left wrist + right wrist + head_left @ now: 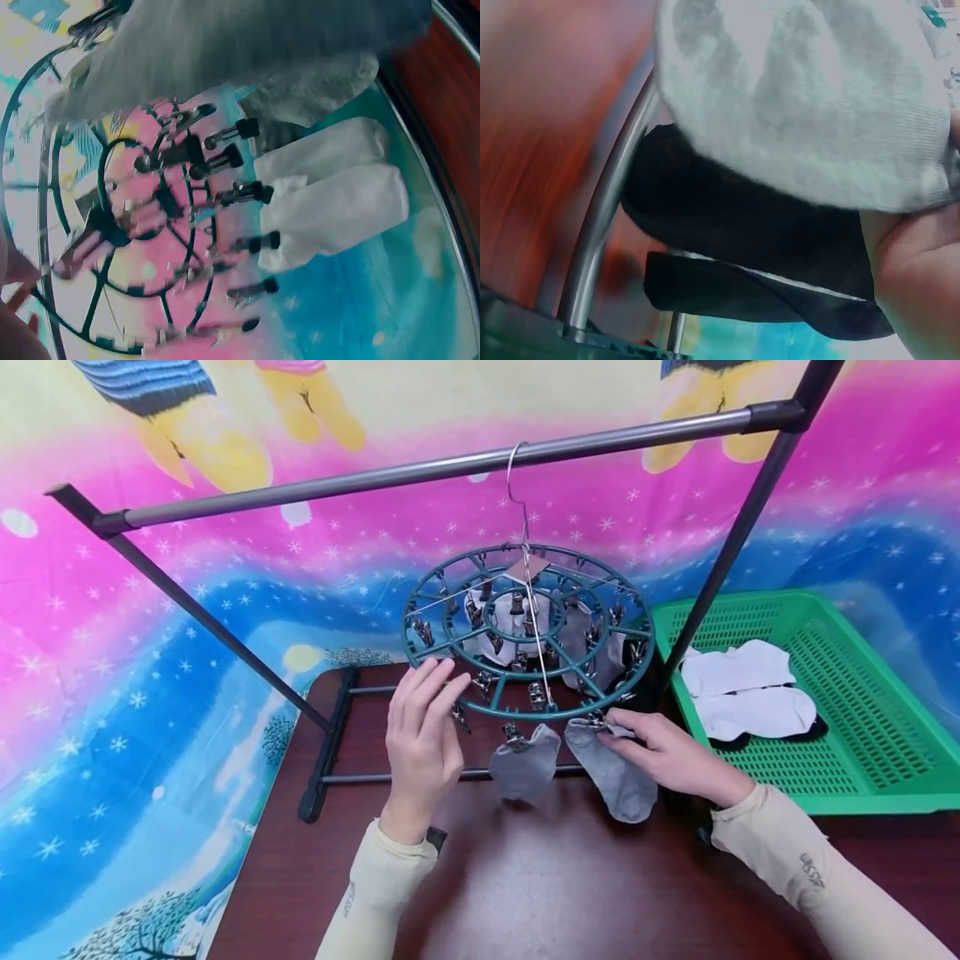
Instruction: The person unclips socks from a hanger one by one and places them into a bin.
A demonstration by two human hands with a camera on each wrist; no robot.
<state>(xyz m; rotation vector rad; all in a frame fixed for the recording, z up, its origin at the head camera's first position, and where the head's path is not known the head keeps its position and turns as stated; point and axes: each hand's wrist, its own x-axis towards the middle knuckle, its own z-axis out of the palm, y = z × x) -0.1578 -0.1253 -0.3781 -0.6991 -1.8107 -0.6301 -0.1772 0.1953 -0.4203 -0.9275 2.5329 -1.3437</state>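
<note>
My right hand point(660, 752) pinches the cuff of a grey sock point(626, 785) just below the front right rim of a round green clip hanger point(498, 692). The sock hangs toe down. Beside it another grey sock point(525, 768) hangs from a clip point(513, 735). My left hand point(422, 735) is raised at the hanger's front left rim, fingers loosely extended, holding nothing that I can see. White socks point(337, 214) hang from the hanger in the left wrist view. In the right wrist view, black socks point(742, 217) hang behind the grey one.
The hanger hooks over the bar point(420, 470) of a dark metal rack standing on the brown table point(525, 877). To the right stands a green basket point(885, 693) with white socks point(750, 693) and something black under them. A colourful printed cloth point(210, 610) covers the background.
</note>
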